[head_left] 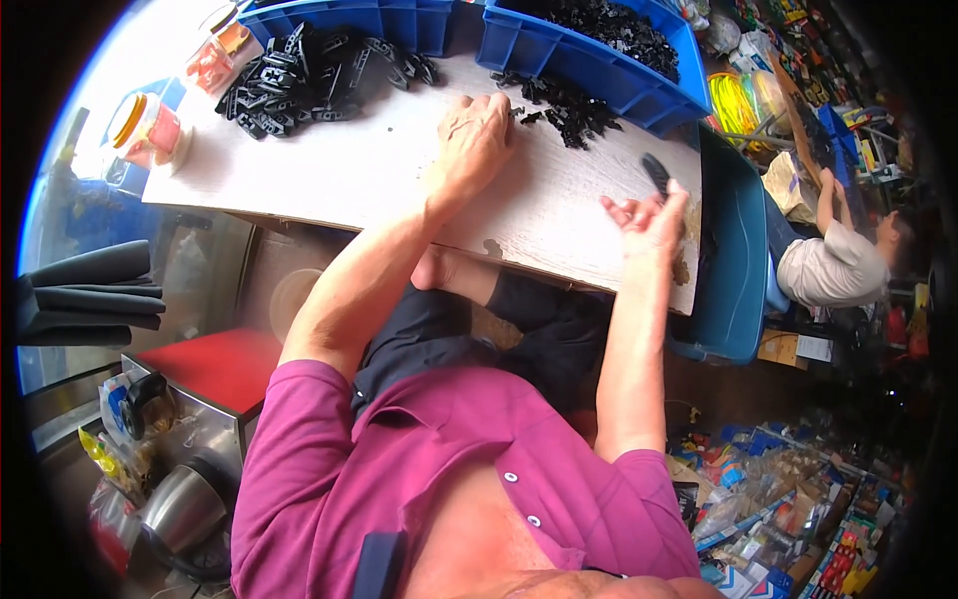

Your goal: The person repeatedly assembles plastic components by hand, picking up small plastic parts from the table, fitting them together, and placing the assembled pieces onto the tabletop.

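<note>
My left hand (473, 137) rests on the pale tabletop with its fingers curled down, beside a loose heap of small black plastic parts (573, 112). Whatever those fingers hold is hidden, apart from a small dark bit at their right edge. Further right, my right hand (649, 222) is raised over the table, palm partly up. A slim, smooth black plastic piece (656, 173) sticks out at its thumb and forefinger, and the other fingers are loosely bent. At the far left of the table lies a pile of longer black plastic pieces (289, 88).
Two blue crates stand along the back; the right crate (599, 75) holds many small black parts. A teal bin (733, 260) adjoins the table's right edge (689, 290). A lidded jar (150, 130) sits at the left corner. Another person (833, 265) works beyond the bin.
</note>
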Tool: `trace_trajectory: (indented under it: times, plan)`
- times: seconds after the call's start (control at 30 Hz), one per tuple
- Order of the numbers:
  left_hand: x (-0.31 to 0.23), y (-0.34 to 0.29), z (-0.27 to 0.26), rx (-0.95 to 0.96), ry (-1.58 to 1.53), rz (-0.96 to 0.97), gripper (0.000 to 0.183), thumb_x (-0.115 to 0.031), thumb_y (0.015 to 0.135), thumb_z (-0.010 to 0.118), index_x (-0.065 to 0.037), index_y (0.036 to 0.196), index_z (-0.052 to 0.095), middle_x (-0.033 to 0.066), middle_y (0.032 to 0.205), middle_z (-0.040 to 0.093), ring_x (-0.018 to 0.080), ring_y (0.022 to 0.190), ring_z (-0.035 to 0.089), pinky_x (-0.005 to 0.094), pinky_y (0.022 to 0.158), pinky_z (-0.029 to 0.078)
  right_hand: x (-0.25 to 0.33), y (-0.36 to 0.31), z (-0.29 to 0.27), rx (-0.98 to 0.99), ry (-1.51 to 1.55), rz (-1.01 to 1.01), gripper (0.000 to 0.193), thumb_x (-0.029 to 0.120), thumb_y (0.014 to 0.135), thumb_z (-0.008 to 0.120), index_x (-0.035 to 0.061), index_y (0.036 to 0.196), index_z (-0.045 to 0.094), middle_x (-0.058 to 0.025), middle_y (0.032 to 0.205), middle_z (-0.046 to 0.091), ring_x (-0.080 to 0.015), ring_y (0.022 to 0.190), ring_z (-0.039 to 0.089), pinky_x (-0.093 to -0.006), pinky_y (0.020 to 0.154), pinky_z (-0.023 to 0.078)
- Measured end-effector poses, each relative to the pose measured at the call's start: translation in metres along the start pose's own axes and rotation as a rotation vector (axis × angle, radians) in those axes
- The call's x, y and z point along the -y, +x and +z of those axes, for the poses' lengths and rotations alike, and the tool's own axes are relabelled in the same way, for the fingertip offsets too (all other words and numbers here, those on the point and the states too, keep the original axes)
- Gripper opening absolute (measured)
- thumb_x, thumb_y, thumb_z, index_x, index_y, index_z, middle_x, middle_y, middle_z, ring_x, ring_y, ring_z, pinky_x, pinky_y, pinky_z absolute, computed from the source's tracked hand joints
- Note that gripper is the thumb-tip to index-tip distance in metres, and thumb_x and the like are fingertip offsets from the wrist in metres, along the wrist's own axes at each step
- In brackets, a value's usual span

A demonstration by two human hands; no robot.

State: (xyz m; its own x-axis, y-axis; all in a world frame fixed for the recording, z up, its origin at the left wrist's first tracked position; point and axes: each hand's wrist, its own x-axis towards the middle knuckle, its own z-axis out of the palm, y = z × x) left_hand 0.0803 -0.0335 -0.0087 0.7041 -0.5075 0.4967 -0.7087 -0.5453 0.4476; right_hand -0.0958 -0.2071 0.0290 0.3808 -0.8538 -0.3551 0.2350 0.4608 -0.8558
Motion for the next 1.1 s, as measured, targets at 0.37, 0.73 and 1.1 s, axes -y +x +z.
trace_trajectory:
  times: [0.37, 0.73, 1.1]
  plan:
    - [-0.035, -0.048, -0.027, -0.219, -0.364, 0.065, 0.016, -0.006, 0.080, 0.069, -0.007, 0.094, 0.061, 0.0105, 0.083, 0.064, 0.0303, 0.079, 0.063, 0.0388, 0.072, 0.049, -0.017, -0.030, 0.018, 0.464, -0.192, 0.008, 0.028, 0.025, 0.083, 0.073, 0.0053, 0.099, 0.060, -0.0027, 0.046, 0.043, -0.0164, 0.042, 0.050, -0.0446, 0.051, 0.058]
    - [-0.032, -0.052, -0.038, 0.055, -0.476, 0.171, 0.017, -0.007, 0.081, 0.067, -0.007, 0.097, 0.061, 0.0112, 0.086, 0.064, 0.0306, 0.087, 0.062, 0.0402, 0.078, 0.049, -0.042, -0.035, 0.033, 0.644, -0.371, 0.026, 0.020, 0.018, 0.081, 0.077, 0.0027, 0.087, 0.065, -0.0004, 0.048, 0.049, -0.0089, 0.035, 0.041, -0.0272, 0.040, 0.046]
    - [0.091, 0.020, -0.043, -0.114, 0.469, 0.234, 0.036, -0.010, 0.083, 0.057, -0.004, 0.119, 0.059, 0.0113, 0.123, 0.058, 0.0314, 0.123, 0.050, 0.0456, 0.106, 0.036, -0.047, -0.039, 0.032, 0.628, -0.257, -0.039, 0.020, 0.019, 0.087, 0.070, 0.0041, 0.090, 0.058, -0.0019, 0.045, 0.046, -0.0142, 0.039, 0.051, -0.0365, 0.043, 0.054]
